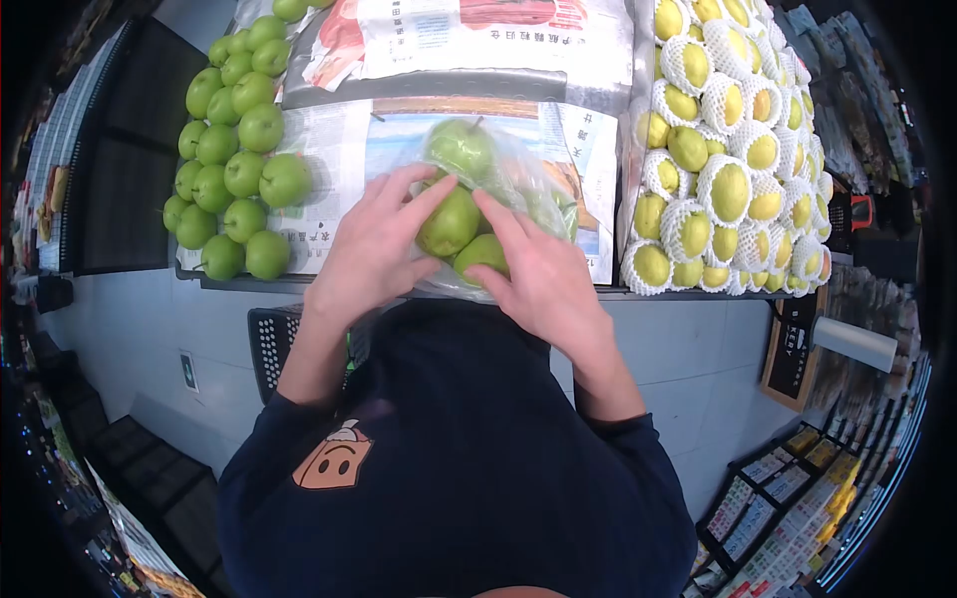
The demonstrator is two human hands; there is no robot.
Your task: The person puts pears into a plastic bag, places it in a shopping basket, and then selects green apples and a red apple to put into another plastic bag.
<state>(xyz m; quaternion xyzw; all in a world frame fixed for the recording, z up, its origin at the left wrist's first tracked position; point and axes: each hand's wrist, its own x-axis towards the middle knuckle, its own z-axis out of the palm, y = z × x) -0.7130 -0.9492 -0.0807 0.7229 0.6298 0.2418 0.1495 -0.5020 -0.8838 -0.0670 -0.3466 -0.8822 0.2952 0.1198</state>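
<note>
Several green apples (449, 221) lie in a clear plastic bag (513, 164) on the newspaper-lined display, near its front edge. My left hand (374, 239) is at the bag's left side, with its fingers apart and resting on the bag and the apple at its middle. From the right, my right hand (538, 274) touches the bag, its index finger over the top and its thumb beside the lowest apple (482, 256). Another apple (460, 147) sits at the far end of the bag, beyond both hands. Parts of the bag's lower side are hidden by my hands.
Loose green apples (261, 128) are piled on the left of the display. On the right stand stacked yellow-green fruits (731, 191) in white foam nets. Printed newspaper (469, 35) covers the back section. A black crate (271, 344) is below the front edge.
</note>
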